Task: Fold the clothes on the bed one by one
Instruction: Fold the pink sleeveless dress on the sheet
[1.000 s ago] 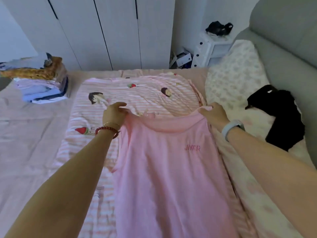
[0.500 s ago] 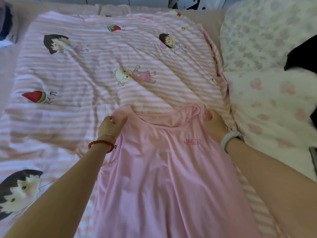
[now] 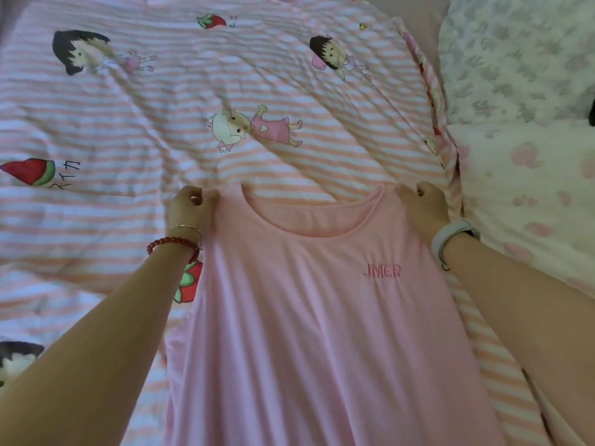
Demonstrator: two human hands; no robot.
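Pink top [image 3: 322, 333], sleeveless, lies front-up on the striped quilt [image 3: 161, 123] that covers the bed, its body running from centre frame to 6 o'clock. Neckline sits at centre, with the lettering "JMER" [image 3: 382, 271] stitched on the chest towards 3 o'clock. Left hand [image 3: 192, 211], at 9 o'clock of the neckline, has its fingers curled in a closed grip on that shoulder strap. Right hand [image 3: 422, 210], at 3 o'clock of the neckline, pinches the opposite strap. Left wrist carries a red bead bracelet [image 3: 172, 244]; right wrist carries a pale band [image 3: 450, 235]. Two floral pillows [image 3: 521, 162] lie at 2 to 3 o'clock, just beside the quilt edge. Cartoon figures and strawberries are printed on the quilt.
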